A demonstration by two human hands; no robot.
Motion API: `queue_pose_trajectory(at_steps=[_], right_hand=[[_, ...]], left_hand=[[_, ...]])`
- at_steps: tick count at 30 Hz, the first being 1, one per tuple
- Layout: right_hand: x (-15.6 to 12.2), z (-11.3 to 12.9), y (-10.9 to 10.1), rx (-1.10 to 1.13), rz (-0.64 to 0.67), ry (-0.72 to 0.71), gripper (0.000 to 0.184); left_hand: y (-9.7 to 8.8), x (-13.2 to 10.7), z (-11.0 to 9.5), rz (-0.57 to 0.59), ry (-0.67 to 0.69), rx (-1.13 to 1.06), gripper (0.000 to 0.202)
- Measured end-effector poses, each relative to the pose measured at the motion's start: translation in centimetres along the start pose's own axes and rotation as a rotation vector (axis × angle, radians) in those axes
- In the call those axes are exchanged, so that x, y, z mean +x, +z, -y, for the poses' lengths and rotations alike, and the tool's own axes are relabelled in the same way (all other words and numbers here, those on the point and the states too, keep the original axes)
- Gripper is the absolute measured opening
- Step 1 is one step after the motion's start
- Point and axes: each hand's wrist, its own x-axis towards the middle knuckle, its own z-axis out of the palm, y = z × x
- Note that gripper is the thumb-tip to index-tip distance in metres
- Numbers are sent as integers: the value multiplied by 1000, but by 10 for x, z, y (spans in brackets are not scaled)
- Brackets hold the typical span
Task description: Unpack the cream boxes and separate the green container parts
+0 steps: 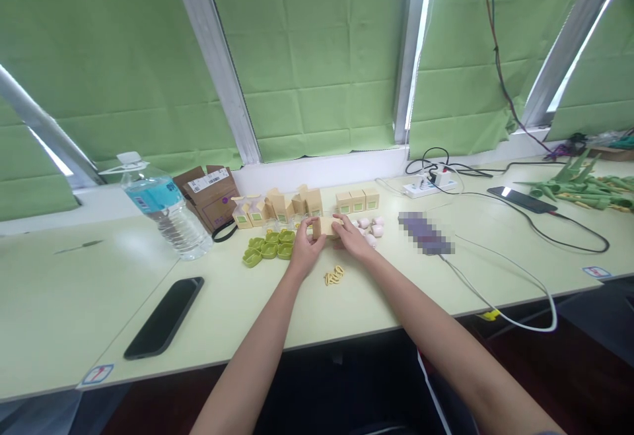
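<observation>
My left hand [306, 247] and my right hand [352, 235] meet at the middle of the pale green table [347, 296], both closed round a small tan cardboard box [327, 226]. Behind it stands a row of similar small boxes [307, 204], some with open flaps, some shut. Left of my left hand lie several green plastic trays [270, 249]. Pale pink small pieces [374, 226] lie right of my right hand. A little heap of yellow pieces [334, 276] sits on the table just in front of my wrists.
A big water bottle [163, 207] and a brown carton [211, 196] stand at the left back. A black phone [164, 317] lies near the front edge. Right: a power strip [430, 186] with cables, another phone [522, 199], a white cable [500, 276], green plastic stems [579, 187].
</observation>
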Motion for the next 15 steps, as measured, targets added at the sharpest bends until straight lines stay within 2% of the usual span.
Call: queue_pose_trajectory(at_steps=[7,15], right_hand=[[2,-1,-1,74,42,31,54],[4,1,0,178,47,52,54]], left_hand=[[0,-1,-2,61,99,-14,47],[-3,-3,-4,87,160,29,54]])
